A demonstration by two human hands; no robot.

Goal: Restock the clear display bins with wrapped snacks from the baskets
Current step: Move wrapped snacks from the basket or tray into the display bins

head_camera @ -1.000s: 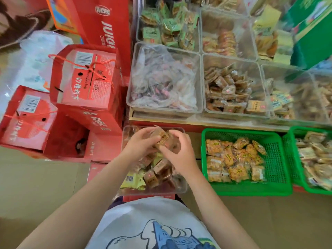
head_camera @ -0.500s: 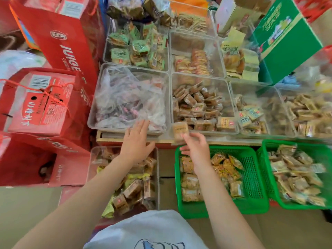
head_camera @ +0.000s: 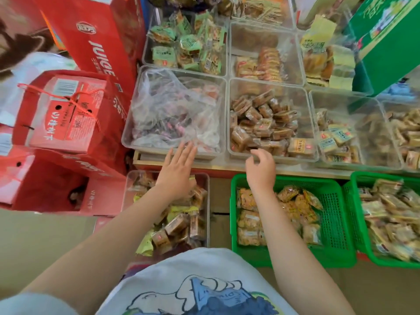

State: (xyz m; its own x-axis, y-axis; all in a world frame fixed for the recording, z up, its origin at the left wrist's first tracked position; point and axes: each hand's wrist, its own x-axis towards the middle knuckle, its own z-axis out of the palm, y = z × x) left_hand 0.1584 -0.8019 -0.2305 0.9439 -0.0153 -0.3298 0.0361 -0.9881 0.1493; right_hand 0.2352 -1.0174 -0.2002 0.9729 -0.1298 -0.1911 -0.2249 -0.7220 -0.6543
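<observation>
- Your left hand (head_camera: 176, 169) is flat, fingers straight and spread, an open grip with nothing in it, fingertips at the front rim of the clear bin (head_camera: 136, 123) holding a crumpled plastic bag (head_camera: 172, 110), centre of the frame.
- Your right hand (head_camera: 261, 165) sits at the near edge of the brown-snack bin (head_camera: 312, 123), just right of centre; fingers loosely curled, and no packet shows in them, so the grip reads empty.
- That bin is partly filled with brown wrapped snacks (head_camera: 261, 123), piled toward its left and front.
- Below your left forearm, lower centre, a clear tub (head_camera: 207, 178) holds more brown packets (head_camera: 177, 223) mixed with yellow wrappers (head_camera: 145, 244).
- Under your right forearm, a green basket (head_camera: 334, 201) carries orange-yellow wrapped snacks (head_camera: 295, 205).
- A second green basket (head_camera: 359, 223) at the lower right is heaped with pale packets (head_camera: 391, 214).
- Upper centre, a bin of green-labelled packets (head_camera: 186, 44); beside it to the right, a bin with orange packets (head_camera: 263, 64).
- Right edge, two more clear bins with pale and tan packets (head_camera: 336, 142).
- Left side, red gift boxes (head_camera: 68, 114) stacked, one reading JUICE; upper right, a green carton (head_camera: 386, 42).
</observation>
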